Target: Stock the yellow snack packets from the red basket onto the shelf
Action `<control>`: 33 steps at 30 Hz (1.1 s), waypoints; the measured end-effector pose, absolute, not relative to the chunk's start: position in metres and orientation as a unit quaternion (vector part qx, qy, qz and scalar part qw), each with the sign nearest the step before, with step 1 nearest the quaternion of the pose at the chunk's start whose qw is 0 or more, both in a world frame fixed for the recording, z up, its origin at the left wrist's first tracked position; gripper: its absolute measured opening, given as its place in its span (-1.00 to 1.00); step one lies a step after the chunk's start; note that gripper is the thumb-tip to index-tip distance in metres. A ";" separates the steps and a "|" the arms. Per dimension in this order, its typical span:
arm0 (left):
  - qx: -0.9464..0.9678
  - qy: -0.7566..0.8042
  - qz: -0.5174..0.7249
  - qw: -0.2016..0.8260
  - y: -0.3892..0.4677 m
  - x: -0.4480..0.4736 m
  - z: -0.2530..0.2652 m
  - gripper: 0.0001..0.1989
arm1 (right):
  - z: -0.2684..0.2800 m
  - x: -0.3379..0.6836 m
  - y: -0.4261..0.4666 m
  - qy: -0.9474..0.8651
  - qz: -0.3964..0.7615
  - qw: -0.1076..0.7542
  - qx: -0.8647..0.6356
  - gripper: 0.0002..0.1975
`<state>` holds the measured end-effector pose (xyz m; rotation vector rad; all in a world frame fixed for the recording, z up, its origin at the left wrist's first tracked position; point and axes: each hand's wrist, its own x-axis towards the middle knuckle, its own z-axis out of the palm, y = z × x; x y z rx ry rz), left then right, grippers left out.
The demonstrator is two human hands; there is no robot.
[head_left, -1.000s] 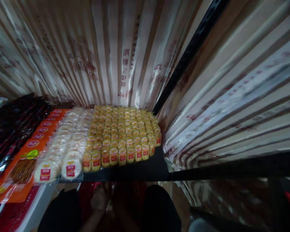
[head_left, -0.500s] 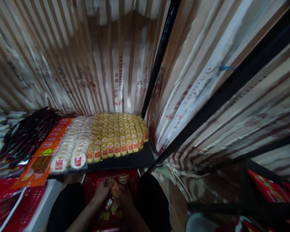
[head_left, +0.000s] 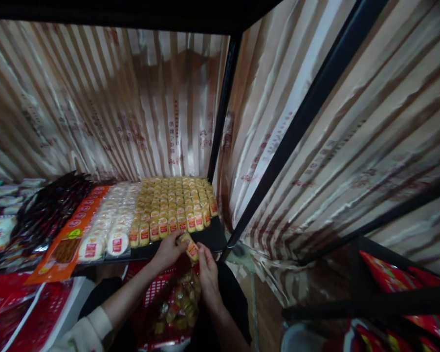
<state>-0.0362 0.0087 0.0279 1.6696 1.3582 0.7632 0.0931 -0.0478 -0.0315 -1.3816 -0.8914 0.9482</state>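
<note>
Between my two hands, just in front of the shelf edge, is a small yellow wrapped snack pack [head_left: 191, 248] with a red label, tilted. My left hand [head_left: 173, 250] pinches its upper left end. The fingers of my right hand [head_left: 207, 271] close on its lower right end. Behind it, rows of matching yellow packs [head_left: 174, 205] stand on the black shelf [head_left: 143, 252]. Below my hands, a red basket [head_left: 157, 288] between my knees holds more of the yellow packs in clear wrapping.
Left of the yellow rows lie white round packaged cakes [head_left: 117, 239], an orange snack bag [head_left: 64, 244] and dark glossy packets [head_left: 51, 210]. A black post [head_left: 223, 107] rises at the shelf's right corner. Red packets [head_left: 396, 278] sit on a low rack at right.
Both hands have risen from the basket to the shelf's front edge, bringing a yellow snack pack up. The view has tilted up, showing the dark shelf overhead.
</note>
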 end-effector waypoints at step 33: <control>0.827 0.537 0.108 0.127 0.126 0.106 0.069 -0.69 | -0.045 0.144 0.009 -0.391 0.306 0.572 -0.653 -0.30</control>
